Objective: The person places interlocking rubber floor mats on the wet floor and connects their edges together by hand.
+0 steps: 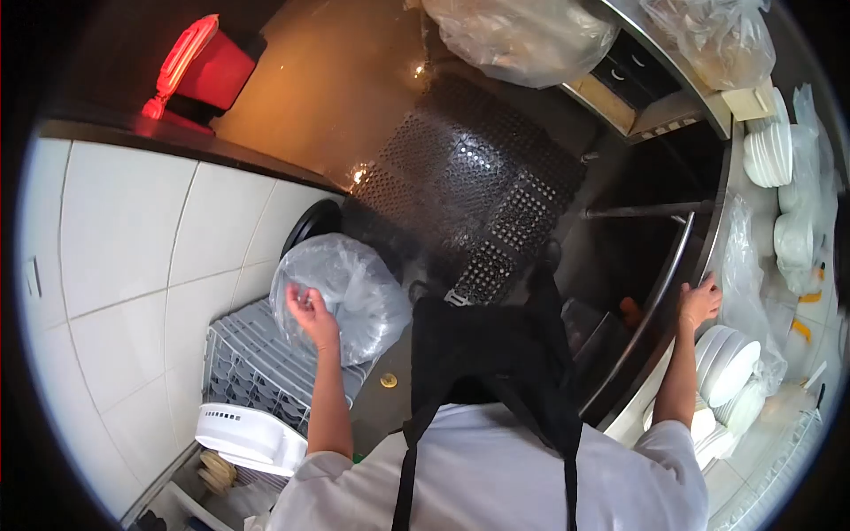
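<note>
My left hand (308, 311) is over a clear plastic bag (354, 296) that bulges beside a grey dish rack (257, 354). Its fingers are apart and slightly curled, with nothing visible between them. On the right, my right hand (700, 301) rests at the steel counter edge (722, 208), its fingers bent; whether they hold anything is hidden. Stacked white plates (733, 365) lie just below that hand, and a crumpled clear plastic sheet (742, 279) is beside it.
A black perforated mat (469, 168) covers part of the wet floor. A red bin (212, 71) stands at the upper left. Plastic-wrapped bundles (522, 35) sit at the top. White bowls (767, 155) are stacked at the right. A white container (252, 435) is at lower left.
</note>
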